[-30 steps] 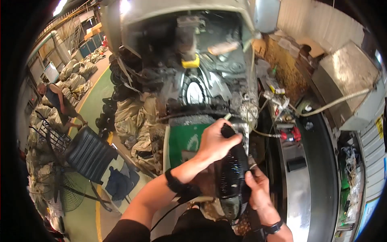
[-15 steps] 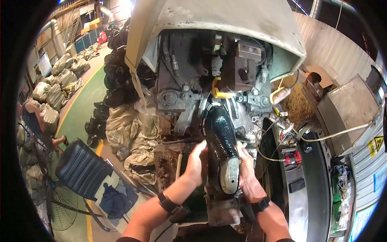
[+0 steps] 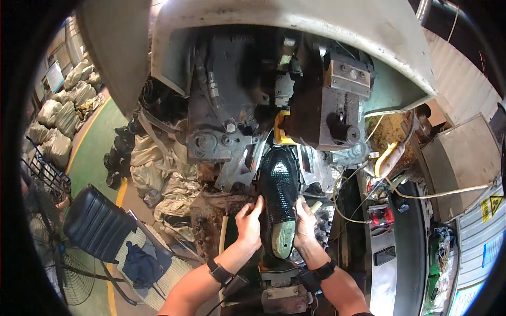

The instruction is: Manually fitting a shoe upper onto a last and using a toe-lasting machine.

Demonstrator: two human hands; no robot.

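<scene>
A glossy black, textured shoe upper (image 3: 278, 181) is stretched over a pale green shoe last (image 3: 284, 239), whose heel end is bare and faces me. Its toe end sits between the metal jaws of a machine (image 3: 208, 142), just under a yellow part (image 3: 282, 129). My left hand (image 3: 249, 224) grips the upper's left side, thumb up against its edge and fingers curled in. On the opposite side my right hand (image 3: 305, 224) presses thumb and fingers along the upper's edge. The fingertips below the shoe are hidden.
A dark metal block (image 3: 321, 116) hangs above the toe, under a pale hood (image 3: 295, 18). At left stand a black chair (image 3: 97, 221) with dark cloth on it and several sacks (image 3: 66, 118). A conveyor belt (image 3: 411, 253) and a phone-like black object (image 3: 385, 256) lie at right.
The machine looms larger in view. The shoe's heel end has swung left, so the shoe points straighter into the jaws. Both hands have shifted left with it and still flank it.
</scene>
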